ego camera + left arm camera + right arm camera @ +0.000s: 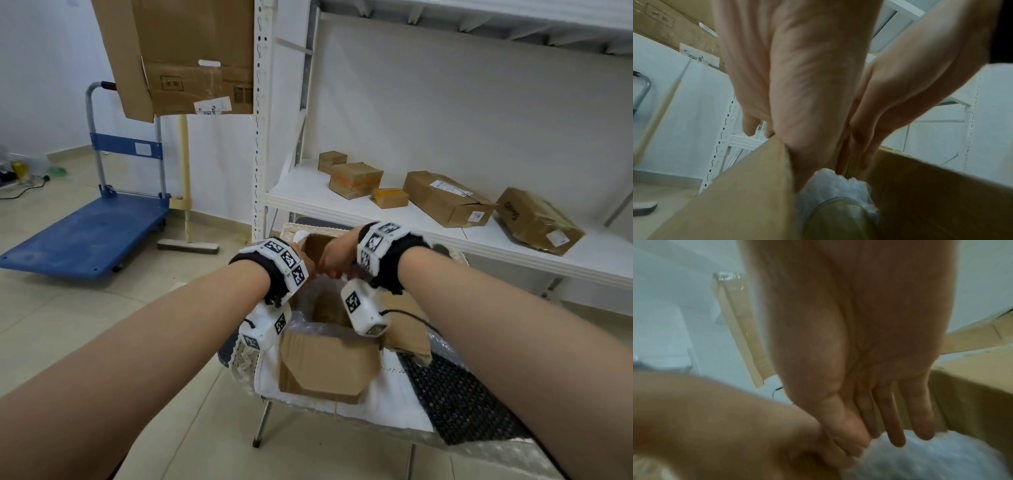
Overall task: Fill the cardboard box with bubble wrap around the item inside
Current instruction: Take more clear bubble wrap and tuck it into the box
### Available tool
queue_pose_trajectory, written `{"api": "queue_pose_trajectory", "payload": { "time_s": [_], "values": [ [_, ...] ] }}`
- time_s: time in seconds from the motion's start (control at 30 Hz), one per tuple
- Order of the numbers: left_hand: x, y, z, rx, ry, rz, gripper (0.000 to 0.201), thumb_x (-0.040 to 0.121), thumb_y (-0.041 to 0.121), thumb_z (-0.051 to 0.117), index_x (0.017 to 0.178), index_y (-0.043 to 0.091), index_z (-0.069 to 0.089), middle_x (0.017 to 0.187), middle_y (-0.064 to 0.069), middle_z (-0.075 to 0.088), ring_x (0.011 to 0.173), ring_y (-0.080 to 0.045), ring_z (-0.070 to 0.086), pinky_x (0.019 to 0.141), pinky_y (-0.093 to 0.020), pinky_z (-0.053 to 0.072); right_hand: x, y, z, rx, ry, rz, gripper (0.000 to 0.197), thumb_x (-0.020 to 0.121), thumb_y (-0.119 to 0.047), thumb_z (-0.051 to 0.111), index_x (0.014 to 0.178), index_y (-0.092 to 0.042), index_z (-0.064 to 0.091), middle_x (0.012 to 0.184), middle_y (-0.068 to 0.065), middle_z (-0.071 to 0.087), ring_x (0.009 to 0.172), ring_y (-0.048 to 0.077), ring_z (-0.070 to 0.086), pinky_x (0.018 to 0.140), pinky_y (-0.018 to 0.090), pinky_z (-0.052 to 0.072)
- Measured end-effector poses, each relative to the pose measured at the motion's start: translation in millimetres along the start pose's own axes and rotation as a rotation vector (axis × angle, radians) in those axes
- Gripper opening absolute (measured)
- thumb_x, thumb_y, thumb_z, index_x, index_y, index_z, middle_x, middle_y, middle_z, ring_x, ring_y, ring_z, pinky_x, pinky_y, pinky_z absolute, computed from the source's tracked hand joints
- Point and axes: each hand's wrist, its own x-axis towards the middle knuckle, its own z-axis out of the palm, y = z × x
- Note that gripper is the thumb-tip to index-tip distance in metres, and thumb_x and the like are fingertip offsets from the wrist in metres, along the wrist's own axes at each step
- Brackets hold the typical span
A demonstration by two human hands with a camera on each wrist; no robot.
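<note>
Inside cardboard box (329, 370), both hands pressing bubble wrap (838, 183)

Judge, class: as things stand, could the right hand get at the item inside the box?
Probably yes. The right hand is already inside the open box, fingers straight against the bubble wrap. The item lies just below, its top uncovered, though the left hand crowds the opening.

The box (325, 370) is matt brown cardboard, its flap edges rough and torn. Inside it, the bubble wrap (834, 183) is thin clear plastic, crinkled and faintly glossy. Under the box lies white cloth (394, 401) with a lace edge, beside a black mat (462, 404) with a bumpy surface. The shelf (342, 205) looks like smooth white-painted metal.
</note>
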Motion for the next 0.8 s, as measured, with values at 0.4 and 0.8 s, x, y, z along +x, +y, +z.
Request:
{"api": "queue_pose_trajectory", "payload": {
  "time_s": [0.4, 0.8],
  "values": [
    [17, 0, 11, -0.075, 0.006, -0.006, 0.069, 0.058, 0.038, 0.071, 0.123, 0.036, 0.051, 0.127, -0.007, 0.055, 0.119, -0.035, 0.056, 0.072, -0.054, 0.056, -1, 12, 5, 0.204, 0.035, 0.061, 0.027, 0.097, -0.025, 0.055, 0.103, -0.003, 0.070, 0.095, 0.009, 0.066, 0.083, 0.021, 0.063, 0.075, 0.030, 0.050],
    [-17, 7, -4, -0.072, 0.019, -0.030, 0.053, 0.075, 0.034, 0.065, 0.126, 0.028, 0.053, 0.144, -0.022, 0.039, 0.101, -0.042, 0.063, 0.076, -0.048, 0.056, 4, 9, 33, 0.232, -0.081, 0.118, 0.026, 0.093, -0.017, 0.061, 0.115, -0.002, 0.065, 0.119, 0.019, 0.064, 0.081, 0.023, 0.057, 0.057, 0.026, 0.045]
  ]
}}
